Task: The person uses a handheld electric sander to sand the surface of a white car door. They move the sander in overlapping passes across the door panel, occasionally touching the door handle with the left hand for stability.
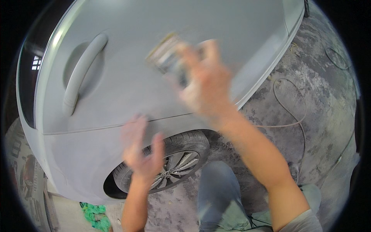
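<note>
My right hand (208, 83) grips a sanding block (165, 54) with a pale, yellowish edge, held at the dull grey car door (127, 77). Motion smears both the hand and the block, so the block's underside cannot be made out. Lower and to the left, my left hand (142, 152) has its fingers spread and holds nothing. Its fingertips reach the body panel by the door seam, just above the wheel arch; whether they press on it is unclear. A grey door handle (85, 73) sits left of the block.
Below my left hand is the car's wheel (176, 170) with a spoked rim. A thin hose (288, 124) loops over the stained floor (262, 149) at right. Crumpled green material (94, 216) lies at lower left, near a printed sheet (29, 174). My bent knee (218, 185) is beside the wheel.
</note>
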The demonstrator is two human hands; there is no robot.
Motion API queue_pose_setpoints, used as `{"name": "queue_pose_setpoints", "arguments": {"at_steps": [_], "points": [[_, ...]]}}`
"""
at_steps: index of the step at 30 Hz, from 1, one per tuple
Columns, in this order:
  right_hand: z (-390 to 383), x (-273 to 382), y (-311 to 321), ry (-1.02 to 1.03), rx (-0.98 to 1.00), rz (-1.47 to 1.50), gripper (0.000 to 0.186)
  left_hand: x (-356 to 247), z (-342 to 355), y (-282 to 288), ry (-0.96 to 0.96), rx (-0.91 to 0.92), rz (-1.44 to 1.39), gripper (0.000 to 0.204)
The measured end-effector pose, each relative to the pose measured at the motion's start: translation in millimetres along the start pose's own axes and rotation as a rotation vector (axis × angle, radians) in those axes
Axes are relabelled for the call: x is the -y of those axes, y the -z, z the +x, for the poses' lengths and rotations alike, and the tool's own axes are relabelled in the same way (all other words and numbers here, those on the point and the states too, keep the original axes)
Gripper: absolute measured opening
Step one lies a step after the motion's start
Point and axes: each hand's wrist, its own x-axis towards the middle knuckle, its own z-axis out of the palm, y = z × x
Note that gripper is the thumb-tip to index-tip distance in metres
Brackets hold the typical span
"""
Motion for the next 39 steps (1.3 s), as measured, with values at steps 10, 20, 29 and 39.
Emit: {"name": "queue_pose_setpoints", "arguments": {"at_steps": [10, 20, 29, 39], "points": [[10.0, -7.9, -0.5, 0.025, -0.023, 0.031, 0.063, 47.9, 27.8, 18.7, -0.070, 0.225, 0.736, 0.096], [-2.0, 3.7, -15.9, -0.025, -0.138, 0.011, 0.062, 26.6, -9.9, -1.2, -0.224, 0.707, 0.563, 0.101], [-2.0, 1.8, -4.4, 0.086, -0.019, 0.033, 0.053, 86.7, 17.6, 110.3, -0.254, 0.110, 0.715, 0.082], [-55.6, 64.6, -10.4, 0.090, 0.279, 0.112, 0.051, 81.4, 59.0, 103.3, -0.280, -0.118, 0.580, 0.075]]}}
